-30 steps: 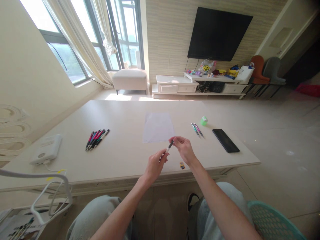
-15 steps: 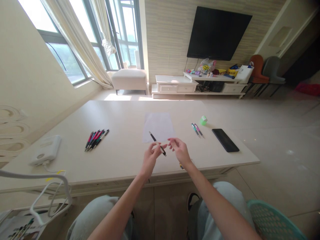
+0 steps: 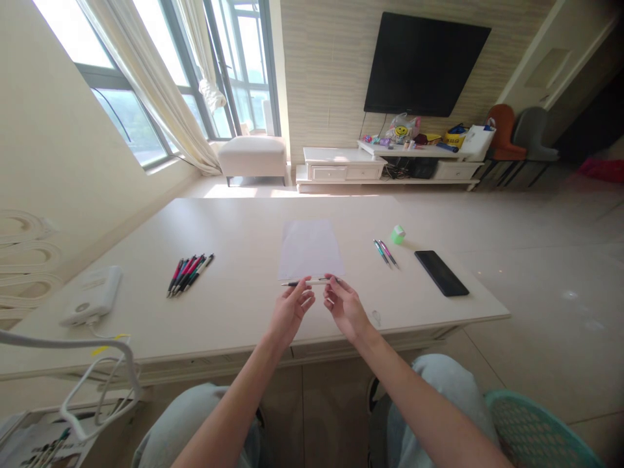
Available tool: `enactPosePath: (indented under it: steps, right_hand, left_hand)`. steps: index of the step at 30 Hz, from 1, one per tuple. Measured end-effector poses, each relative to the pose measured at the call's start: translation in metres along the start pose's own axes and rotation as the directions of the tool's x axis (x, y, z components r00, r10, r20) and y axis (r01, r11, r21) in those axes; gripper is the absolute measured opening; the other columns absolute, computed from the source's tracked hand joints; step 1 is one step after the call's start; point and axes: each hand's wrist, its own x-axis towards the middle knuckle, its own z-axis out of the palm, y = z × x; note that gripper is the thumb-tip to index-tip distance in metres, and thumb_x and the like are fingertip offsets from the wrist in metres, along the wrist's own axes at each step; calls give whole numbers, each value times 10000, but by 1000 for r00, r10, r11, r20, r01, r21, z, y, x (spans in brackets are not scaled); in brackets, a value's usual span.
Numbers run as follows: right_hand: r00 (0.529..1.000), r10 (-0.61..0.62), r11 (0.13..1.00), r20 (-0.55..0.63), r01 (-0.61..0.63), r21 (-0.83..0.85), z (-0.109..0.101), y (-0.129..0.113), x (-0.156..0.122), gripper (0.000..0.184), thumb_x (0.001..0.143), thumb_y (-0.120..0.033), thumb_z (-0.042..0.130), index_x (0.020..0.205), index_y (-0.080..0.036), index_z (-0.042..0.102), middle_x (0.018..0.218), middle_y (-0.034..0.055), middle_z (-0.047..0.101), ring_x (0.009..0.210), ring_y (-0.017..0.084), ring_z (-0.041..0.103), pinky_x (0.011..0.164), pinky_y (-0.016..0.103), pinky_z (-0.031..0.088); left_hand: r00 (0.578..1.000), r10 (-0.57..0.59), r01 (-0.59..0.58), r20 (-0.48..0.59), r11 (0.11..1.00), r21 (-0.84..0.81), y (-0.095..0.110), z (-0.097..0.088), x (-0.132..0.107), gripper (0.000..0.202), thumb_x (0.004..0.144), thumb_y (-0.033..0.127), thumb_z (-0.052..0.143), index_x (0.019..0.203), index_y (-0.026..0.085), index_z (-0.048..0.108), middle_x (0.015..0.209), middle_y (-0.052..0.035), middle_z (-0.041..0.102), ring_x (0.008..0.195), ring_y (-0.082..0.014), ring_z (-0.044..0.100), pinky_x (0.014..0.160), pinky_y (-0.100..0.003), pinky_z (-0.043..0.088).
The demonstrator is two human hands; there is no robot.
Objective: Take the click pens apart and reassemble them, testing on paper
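Both my hands hold one pen [image 3: 307, 282] level above the table, just at the near edge of a white sheet of paper [image 3: 309, 248]. My left hand [image 3: 290, 311] pinches the pen near its dark tip end. My right hand [image 3: 342, 305] pinches its pale other end. A small sticker [image 3: 376, 317] lies on the table right of my right wrist.
A bunch of several pens [image 3: 188, 271] lies on the table's left part, two pens [image 3: 385, 252] and a green roll [image 3: 398, 234] at the right, then a black phone [image 3: 441, 272]. A white device [image 3: 92, 296] sits far left. A teal basket [image 3: 531, 434] stands at bottom right.
The pen has turned from slanted in my left hand to level between both hands. My right hand, open half a second ago, has taken hold of its end.
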Motion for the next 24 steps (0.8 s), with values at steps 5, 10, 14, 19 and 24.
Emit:
enactPosePath:
  steps: [5, 10, 14, 19, 24]
  right_hand:
    - [998, 50, 985, 50, -58, 162, -5, -13, 10, 232, 740, -457, 662, 835, -249, 627, 936, 14, 668, 892, 178, 601, 721, 315, 464]
    - [994, -102, 969, 44, 89, 232, -19, -52, 23, 230, 796, -425, 602, 690, -236, 527, 590, -30, 516, 589, 138, 511, 659, 331, 454]
    - [990, -131, 954, 48, 112, 277, -33, -81, 24, 312, 837, -415, 506, 607, -219, 431, 511, -54, 321, 447, 103, 322, 461, 264, 350]
    - [988, -152, 952, -20, 152, 265, -44, -85, 25, 315, 815, -316, 447, 540, -220, 326, 478, -69, 204, 408, 96, 191, 377, 240, 244]
    - [987, -157, 940, -21, 156, 304, -44, -85, 25, 261, 777, -296, 467, 562, -218, 340, 487, -73, 212, 413, 88, 193, 376, 229, 244]
  left_hand:
    - [992, -86, 79, 92, 993, 82, -8, 6, -4, 388, 720, 288, 718, 1074, 150, 638, 726, -4, 573, 624, -50, 521, 595, -169, 440]
    - [922, -286, 175, 261, 910, 376, -16, 14, -17, 468, 690, 316, 736, 1120, 176, 615, 767, -11, 581, 629, -77, 535, 630, -225, 456]
    - [854, -402, 155, 329, 802, 577, -19, 13, -24, 415, 721, 388, 691, 1070, 169, 635, 755, -19, 602, 639, -110, 569, 642, -258, 471]
    - [818, -418, 73, 395, 757, 649, -22, 11, -28, 390, 742, 434, 652, 1018, 159, 653, 736, -26, 629, 632, -122, 578, 620, -249, 465]
    - [792, -448, 67, 414, 738, 671, -21, 12, -28, 371, 743, 435, 649, 978, 149, 668, 747, -36, 647, 633, -121, 579, 619, -242, 464]
